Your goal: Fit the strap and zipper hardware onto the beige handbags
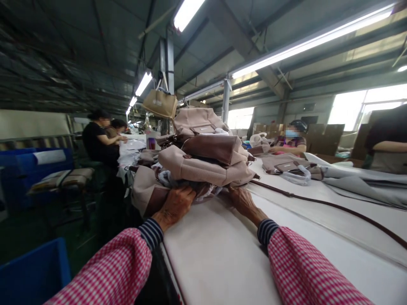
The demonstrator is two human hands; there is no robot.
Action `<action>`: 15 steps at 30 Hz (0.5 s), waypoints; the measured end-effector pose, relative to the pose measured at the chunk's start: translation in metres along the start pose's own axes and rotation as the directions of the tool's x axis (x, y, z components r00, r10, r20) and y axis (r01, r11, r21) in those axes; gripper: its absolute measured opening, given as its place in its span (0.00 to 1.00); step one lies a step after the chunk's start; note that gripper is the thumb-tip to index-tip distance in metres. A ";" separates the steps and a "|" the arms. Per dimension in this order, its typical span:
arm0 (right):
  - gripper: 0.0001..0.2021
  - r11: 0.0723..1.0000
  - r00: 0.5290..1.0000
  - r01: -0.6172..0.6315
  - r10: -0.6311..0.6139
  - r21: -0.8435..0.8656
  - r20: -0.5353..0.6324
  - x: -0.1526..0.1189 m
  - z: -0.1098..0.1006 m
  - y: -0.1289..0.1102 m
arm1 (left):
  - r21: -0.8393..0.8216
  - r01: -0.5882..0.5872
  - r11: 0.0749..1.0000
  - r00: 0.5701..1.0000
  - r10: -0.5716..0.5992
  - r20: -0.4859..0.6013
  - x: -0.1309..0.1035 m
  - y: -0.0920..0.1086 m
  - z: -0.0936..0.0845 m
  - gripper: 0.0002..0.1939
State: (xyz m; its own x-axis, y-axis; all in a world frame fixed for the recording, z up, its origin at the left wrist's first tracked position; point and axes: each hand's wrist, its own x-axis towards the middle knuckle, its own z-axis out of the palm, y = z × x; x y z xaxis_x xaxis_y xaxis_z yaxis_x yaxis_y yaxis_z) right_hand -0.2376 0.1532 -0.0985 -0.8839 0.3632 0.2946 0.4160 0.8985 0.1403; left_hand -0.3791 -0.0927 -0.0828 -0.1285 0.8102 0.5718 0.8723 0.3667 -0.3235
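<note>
A tall pile of beige and brown bags [210,167] stands on the white table [219,245] in front of me. My left hand [178,205] is at the pile's lower left, its fingers curled against a bag with a brown panel [155,199]. At the lower right of the pile is my right hand [246,203], its fingertips hidden under a beige bag. Crumpled clear plastic shows between the two hands. A brown strap [305,199] runs from the pile to the right.
Another beige bag [286,167] and grey sheets [365,180] lie on the right. A masked person [291,142] sits across the table; others are at the left and far right. A blue bin [34,271] stands at lower left. A tan bag [160,103] hangs above.
</note>
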 end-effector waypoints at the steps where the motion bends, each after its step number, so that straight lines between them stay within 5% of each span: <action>1: 0.19 1.000 1.000 -0.004 0.004 0.003 0.000 -0.004 0.000 0.001 | -0.009 -0.010 1.000 1.000 0.010 -0.005 -0.002 0.003 -0.002 0.11; 10: 0.19 0.983 0.983 -0.183 0.182 0.033 0.028 0.010 0.007 -0.017 | -0.027 0.038 0.999 0.999 -0.039 -0.011 -0.004 0.015 -0.008 0.07; 15: 0.18 0.996 0.996 -0.083 0.083 -0.012 0.021 0.024 0.011 -0.009 | -0.058 0.061 0.996 0.997 -0.063 -0.035 -0.003 0.009 -0.001 0.05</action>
State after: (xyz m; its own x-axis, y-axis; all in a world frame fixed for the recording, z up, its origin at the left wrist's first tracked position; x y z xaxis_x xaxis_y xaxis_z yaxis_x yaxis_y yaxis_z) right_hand -0.2647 0.1568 -0.1034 -0.8504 0.4420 0.2854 0.4906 0.8622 0.1262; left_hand -0.3705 -0.0926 -0.0869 -0.1661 0.7689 0.6174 0.8889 0.3879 -0.2439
